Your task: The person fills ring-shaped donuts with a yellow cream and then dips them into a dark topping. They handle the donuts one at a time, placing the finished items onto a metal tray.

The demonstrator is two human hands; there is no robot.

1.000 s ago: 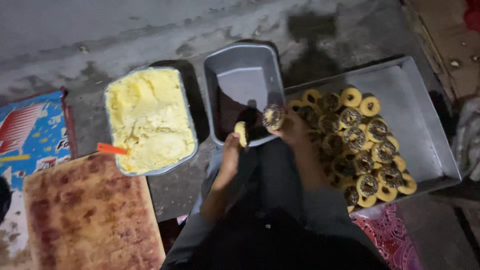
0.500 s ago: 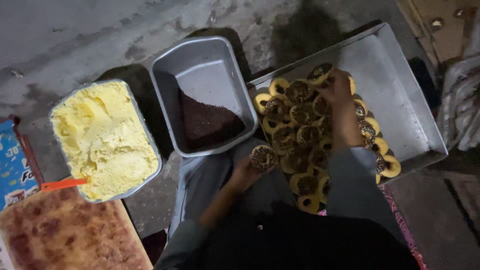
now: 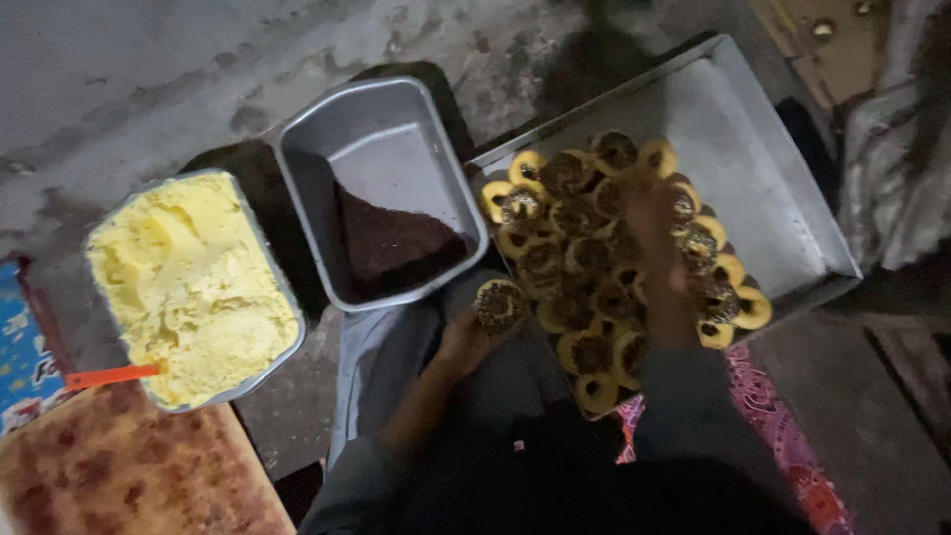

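Left hand [image 3: 466, 342] pinches filled cookie [image 3: 500, 305]; right hand [image 3: 659, 233], grip unclear, over cookie tray [image 3: 783, 188]; best set cookie level beside others

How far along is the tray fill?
Done: many filled yellow rounds cover the near half of the metal tray. In hand: left hand holds one filled round; right hand rests over the rounds. Left: the tray's far half is bare; yellow dough and dark filling remain.

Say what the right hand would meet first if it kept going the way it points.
The right hand points up-frame over the tray; first in line are the filled rounds right beneath it, probably touching already, though depth is unclear.
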